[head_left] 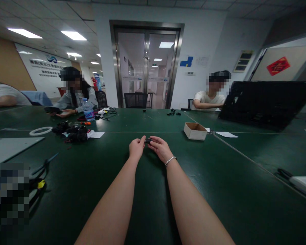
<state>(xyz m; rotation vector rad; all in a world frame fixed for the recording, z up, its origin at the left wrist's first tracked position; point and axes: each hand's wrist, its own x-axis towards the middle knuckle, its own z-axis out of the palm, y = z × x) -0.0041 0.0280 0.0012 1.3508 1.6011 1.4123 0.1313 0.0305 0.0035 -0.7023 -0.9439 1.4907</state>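
Note:
Both my hands meet over the middle of the dark green table (153,177). Between them is a small black piece (148,140), too small for me to tell its kind. My left hand (137,149) pinches its left end with thumb and fingers. On the other end, the fingers of my right hand (161,148) are closed, and a silver bracelet (171,160) circles that wrist. Part of the black piece is hidden behind the fingertips.
An open cardboard box (195,131) stands ahead to the right. Black cable bundles (73,131), a water bottle (88,109) and a white ring (40,131) are at left. Small black pieces (173,112) lie farther back. A large black screen (265,105) stands at right. Several people sit around.

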